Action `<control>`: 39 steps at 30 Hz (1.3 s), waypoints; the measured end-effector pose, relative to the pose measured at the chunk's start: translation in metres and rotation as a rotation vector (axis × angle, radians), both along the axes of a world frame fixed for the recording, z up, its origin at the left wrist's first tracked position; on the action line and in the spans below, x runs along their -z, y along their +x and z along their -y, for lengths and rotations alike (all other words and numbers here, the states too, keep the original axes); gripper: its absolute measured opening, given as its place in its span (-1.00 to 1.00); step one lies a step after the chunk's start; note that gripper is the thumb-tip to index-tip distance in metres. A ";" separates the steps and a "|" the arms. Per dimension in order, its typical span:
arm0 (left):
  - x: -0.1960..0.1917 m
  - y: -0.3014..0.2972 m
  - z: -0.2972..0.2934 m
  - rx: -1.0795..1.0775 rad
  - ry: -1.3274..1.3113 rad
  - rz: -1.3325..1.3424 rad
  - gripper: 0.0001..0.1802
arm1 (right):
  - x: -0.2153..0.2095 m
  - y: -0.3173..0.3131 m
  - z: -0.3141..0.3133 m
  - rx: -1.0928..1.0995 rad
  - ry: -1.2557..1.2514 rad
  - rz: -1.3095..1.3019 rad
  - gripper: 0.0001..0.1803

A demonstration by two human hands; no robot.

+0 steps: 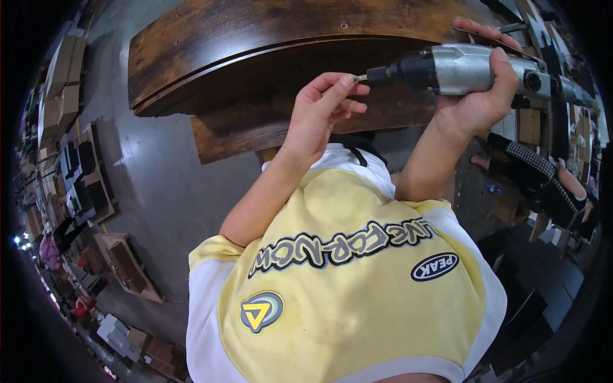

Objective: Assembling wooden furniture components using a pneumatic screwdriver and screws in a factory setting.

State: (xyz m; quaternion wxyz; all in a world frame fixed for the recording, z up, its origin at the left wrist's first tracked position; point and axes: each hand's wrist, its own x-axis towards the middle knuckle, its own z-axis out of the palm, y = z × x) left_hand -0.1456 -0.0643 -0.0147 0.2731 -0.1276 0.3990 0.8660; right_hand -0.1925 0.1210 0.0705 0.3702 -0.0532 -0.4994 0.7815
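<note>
My right hand (482,96) is wrapped around the silver body of a power screwdriver (463,69), which lies sideways with its black nose pointing left. At the tip of that nose, my left hand (327,105) pinches a small brass-coloured screw (361,78) between thumb and forefinger. The screw's far end is hidden by the fingertips. Behind both hands stretches a dark brown wood-grain board (255,48) with a long straight edge. A lower wooden board (255,131) shows beneath it, partly covered by my left forearm.
Grey concrete floor (156,185) runs along the left, with stacked cardboard boxes (64,105) and a pallet of brown boards (128,265) farther off. On the right, another person in a checked sleeve (527,156) is close by, beside shelving and cartons.
</note>
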 end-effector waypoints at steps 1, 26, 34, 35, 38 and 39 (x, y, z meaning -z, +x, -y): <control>0.001 -0.002 0.000 0.034 -0.126 -0.091 -0.78 | 0.000 0.000 0.000 -0.017 -0.026 0.012 -0.62; 0.021 -0.066 0.011 0.050 -1.092 -1.238 -0.85 | 0.011 -0.047 0.000 -0.244 0.073 -0.042 -0.73; 0.028 -0.067 0.007 -0.065 -0.874 -1.074 -0.78 | 0.004 -0.058 -0.001 -0.373 -0.093 -0.072 -0.76; 0.030 -0.070 0.007 -0.113 -0.957 -1.148 -0.81 | 0.004 -0.059 0.000 -0.385 -0.091 -0.085 -0.76; 0.033 -0.078 0.007 -0.154 -1.062 -1.245 -0.82 | 0.009 -0.062 0.003 -0.312 -0.015 -0.062 -0.75; 0.034 -0.080 0.006 -0.145 -1.089 -1.268 -0.83 | 0.010 -0.063 0.003 -0.280 -0.005 -0.045 -0.74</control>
